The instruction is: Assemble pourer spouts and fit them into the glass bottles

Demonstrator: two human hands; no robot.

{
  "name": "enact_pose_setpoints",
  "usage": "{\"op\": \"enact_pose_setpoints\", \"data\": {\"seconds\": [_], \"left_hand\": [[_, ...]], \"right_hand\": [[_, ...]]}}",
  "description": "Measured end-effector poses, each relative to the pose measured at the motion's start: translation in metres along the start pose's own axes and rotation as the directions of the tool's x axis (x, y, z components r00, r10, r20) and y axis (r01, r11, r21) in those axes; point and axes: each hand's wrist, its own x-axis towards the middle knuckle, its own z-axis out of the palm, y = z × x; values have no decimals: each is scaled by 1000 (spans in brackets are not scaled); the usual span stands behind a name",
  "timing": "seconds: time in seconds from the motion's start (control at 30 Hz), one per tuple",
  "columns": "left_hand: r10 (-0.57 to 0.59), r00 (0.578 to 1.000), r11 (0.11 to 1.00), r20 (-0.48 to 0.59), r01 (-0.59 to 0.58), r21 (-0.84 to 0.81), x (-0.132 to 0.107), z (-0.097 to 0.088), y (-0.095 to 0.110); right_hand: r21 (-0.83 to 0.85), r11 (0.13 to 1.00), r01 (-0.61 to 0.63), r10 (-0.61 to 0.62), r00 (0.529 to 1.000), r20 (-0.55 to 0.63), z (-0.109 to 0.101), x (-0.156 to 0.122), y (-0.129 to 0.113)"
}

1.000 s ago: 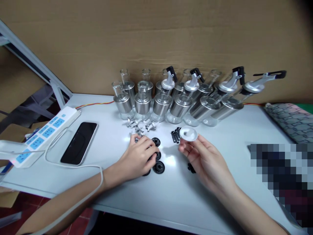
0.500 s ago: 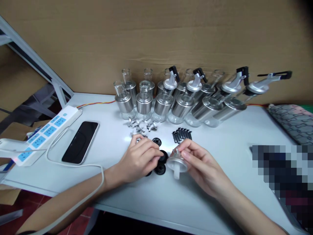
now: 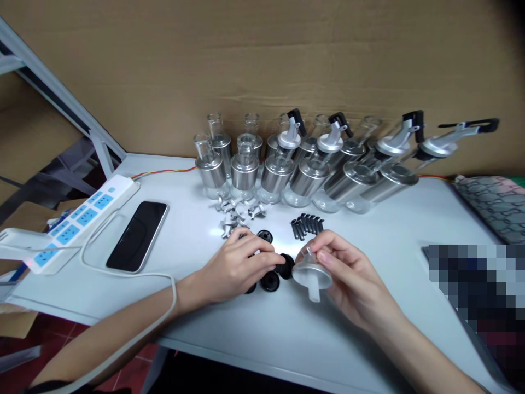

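My right hand (image 3: pixel 351 280) holds a silver pourer cap (image 3: pixel 312 274) with its white tube pointing down toward me. My left hand (image 3: pixel 238 268) pinches a black rubber ring (image 3: pixel 286 265) right beside that cap. More black rings (image 3: pixel 264 236) lie on the white table (image 3: pixel 254 334) under and behind my left hand. A heap of small silver spout pieces (image 3: pixel 237 212) sits just beyond my left hand. A row of small black plugs (image 3: pixel 307 225) lies just beyond my right hand.
Several glass and steel bottles (image 3: pixel 244 169) stand at the back against a cardboard wall, some fitted with pourer tops (image 3: pixel 290 134). A phone (image 3: pixel 138 236) and a white power strip (image 3: pixel 77 219) with its cable lie at the left. A patterned pouch (image 3: pixel 492 205) lies at the right.
My right hand turned the silver cap over and lowered it toward me. My left hand picked a black ring off the table and brought it to the cap.
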Motion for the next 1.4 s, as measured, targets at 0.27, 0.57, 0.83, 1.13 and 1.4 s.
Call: {"op": "enact_pose_setpoints", "data": {"seconds": [0.27,0.57,0.83,1.13,1.4], "left_hand": [[28,997,998,77,-23,-63,2,-4,3],[52,994,991,92,-41,-125,3,-4,4],[30,991,988,128,-10,-157,2,-4,5],[-2,996,997,93,10,-83,1,-3,8],[-10,998,1000,-65,9,-22,0,0,6]], "right_hand": [[37,999,12,-12,1000,-10,0,2,1],[-3,1000,24,-24,997,-75,1,3,1],[-10,1000,24,-25,999,-40,-1,4,3],[17,999,31,-29,996,-82,3,4,1],[-10,989,150,-147,953,-263,-4,11,2]]}}
